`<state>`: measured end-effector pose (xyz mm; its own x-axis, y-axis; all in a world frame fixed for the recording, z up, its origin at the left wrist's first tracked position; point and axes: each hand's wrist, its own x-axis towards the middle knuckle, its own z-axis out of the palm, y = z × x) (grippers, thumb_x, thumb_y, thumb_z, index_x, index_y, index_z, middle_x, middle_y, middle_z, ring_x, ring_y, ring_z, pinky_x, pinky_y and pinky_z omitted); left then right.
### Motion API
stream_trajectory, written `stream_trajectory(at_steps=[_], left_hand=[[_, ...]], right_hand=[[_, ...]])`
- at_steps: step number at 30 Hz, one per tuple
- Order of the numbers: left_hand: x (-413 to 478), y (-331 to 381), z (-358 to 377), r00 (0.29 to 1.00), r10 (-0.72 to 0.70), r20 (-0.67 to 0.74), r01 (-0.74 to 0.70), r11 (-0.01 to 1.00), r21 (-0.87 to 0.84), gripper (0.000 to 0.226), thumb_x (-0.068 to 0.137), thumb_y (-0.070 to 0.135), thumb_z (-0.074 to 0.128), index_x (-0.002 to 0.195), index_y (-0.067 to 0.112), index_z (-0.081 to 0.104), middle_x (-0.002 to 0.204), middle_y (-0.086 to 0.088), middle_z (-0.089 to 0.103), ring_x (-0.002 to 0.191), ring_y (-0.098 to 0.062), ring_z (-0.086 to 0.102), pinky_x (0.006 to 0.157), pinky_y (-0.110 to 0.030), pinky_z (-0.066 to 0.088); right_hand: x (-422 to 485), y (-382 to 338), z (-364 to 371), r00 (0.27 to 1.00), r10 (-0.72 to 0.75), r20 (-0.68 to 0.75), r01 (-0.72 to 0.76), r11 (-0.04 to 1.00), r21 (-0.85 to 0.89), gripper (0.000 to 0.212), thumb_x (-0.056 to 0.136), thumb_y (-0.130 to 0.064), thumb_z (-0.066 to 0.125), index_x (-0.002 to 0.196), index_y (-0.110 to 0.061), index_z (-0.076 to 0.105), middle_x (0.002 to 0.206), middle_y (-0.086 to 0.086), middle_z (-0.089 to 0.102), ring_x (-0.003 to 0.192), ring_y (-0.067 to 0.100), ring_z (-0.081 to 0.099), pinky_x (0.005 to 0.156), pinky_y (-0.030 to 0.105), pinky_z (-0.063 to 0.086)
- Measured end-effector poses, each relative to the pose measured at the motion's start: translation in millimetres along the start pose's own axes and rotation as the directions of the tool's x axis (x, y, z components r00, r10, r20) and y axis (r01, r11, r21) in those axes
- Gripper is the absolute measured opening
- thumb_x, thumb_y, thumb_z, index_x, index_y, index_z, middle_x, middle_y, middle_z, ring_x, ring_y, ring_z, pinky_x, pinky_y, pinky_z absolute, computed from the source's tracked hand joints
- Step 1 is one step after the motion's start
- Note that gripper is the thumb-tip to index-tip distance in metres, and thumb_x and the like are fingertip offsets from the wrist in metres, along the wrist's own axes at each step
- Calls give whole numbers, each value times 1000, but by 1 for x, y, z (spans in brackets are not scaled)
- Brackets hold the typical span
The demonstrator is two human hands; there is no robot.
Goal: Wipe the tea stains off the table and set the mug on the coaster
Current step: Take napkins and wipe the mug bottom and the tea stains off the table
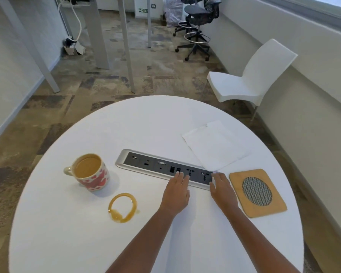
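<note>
A mug (pixel 91 173) with red hearts, full of milky tea, stands on the left of the round white table (pixel 142 119). A brown ring-shaped tea stain (pixel 122 209) lies just in front of it. A square wooden coaster (pixel 257 193) with a round mesh centre lies on the right. A white paper napkin (pixel 215 144) lies flat beyond the coaster. My left hand (pixel 176 193) and my right hand (pixel 221 189) rest flat near the middle, fingers straight, holding nothing. My right fingertips touch the napkin's near corner.
A recessed power-socket strip (pixel 161 167) runs across the table's middle, under my fingertips. A white chair (pixel 250 75) stands beyond the table on the right. Desk legs (pixel 126 46) and an office chair (pixel 197 26) stand farther back on the patterned floor.
</note>
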<state>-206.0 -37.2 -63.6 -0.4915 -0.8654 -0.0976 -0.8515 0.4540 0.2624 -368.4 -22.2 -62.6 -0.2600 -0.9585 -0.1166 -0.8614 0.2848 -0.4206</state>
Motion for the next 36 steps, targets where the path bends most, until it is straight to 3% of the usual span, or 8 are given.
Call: stream_trajectory(at_steps=[2, 3, 4, 6, 12, 14, 21, 36], left_hand=[[12, 11, 2, 998, -30, -47, 28, 999, -45, 45, 77, 25, 54, 118, 10, 62, 123, -9, 65, 119, -21, 58, 96, -26, 49], [18, 16, 4, 1000, -23, -10, 22, 998, -66, 47, 89, 19, 45, 134, 5, 45, 141, -13, 48, 135, -25, 41, 110, -31, 36], [23, 21, 6, 999, -16, 38, 19, 998, -60, 50, 95, 18, 36, 143, 4, 27, 151, -13, 30, 143, -25, 23, 118, -34, 21], [32, 28, 11, 994, -49, 93, 52, 998, -38, 53, 98, 20, 29, 147, 6, 13, 156, -10, 16, 146, -23, 9, 121, -36, 10], [42, 38, 14, 991, -113, 75, 116, 992, -40, 50, 97, 14, 28, 145, 8, 17, 155, -5, 23, 147, -20, 8, 121, -34, 7], [42, 39, 13, 989, -133, 63, 138, 987, -77, 50, 96, 12, 29, 144, 9, 21, 153, -4, 27, 146, -19, 10, 120, -33, 8], [43, 42, 19, 983, -184, 21, 185, 971, -152, 47, 96, 9, 29, 143, 10, 27, 152, -3, 31, 146, -20, 13, 120, -32, 11], [45, 55, 20, 965, -262, 21, 262, 956, -134, 44, 96, 13, 30, 139, 11, 31, 151, -3, 32, 146, -18, 13, 121, -34, 8]], right_hand=[[16, 10, -8, 1000, -28, 1, 28, 1000, -7, 35, 93, -6, 39, 127, -3, 48, 136, 12, 47, 124, 27, 46, 98, 34, 40], [24, 13, -12, 999, -43, 7, 43, 999, -12, 35, 93, -5, 38, 127, -3, 48, 136, 13, 47, 125, 27, 46, 99, 34, 39], [31, 17, -14, 998, -57, 17, 58, 998, -19, 36, 93, -4, 38, 128, -2, 47, 137, 12, 46, 126, 26, 45, 100, 32, 38], [43, 21, -19, 996, -71, 51, 73, 997, -31, 37, 94, -5, 37, 130, -4, 46, 138, 10, 44, 127, 25, 43, 99, 32, 38], [71, 23, -22, 983, -72, 167, 87, 993, -85, 25, 94, -7, 36, 101, 1, 58, 109, 18, 58, 100, 34, 57, 75, 36, 43], [74, 23, -22, 979, -67, 194, 81, 994, -67, 25, 94, -12, 39, 95, 3, 59, 106, 19, 57, 100, 34, 56, 76, 37, 43], [80, 26, -22, 976, -93, 198, 107, 992, -61, 32, 88, -26, 55, 105, 1, 61, 113, 17, 55, 108, 30, 53, 84, 36, 44], [78, 30, -27, 983, -116, 145, 123, 991, -43, 29, 94, -18, 42, 108, -3, 62, 113, 16, 63, 106, 31, 56, 82, 34, 45]])
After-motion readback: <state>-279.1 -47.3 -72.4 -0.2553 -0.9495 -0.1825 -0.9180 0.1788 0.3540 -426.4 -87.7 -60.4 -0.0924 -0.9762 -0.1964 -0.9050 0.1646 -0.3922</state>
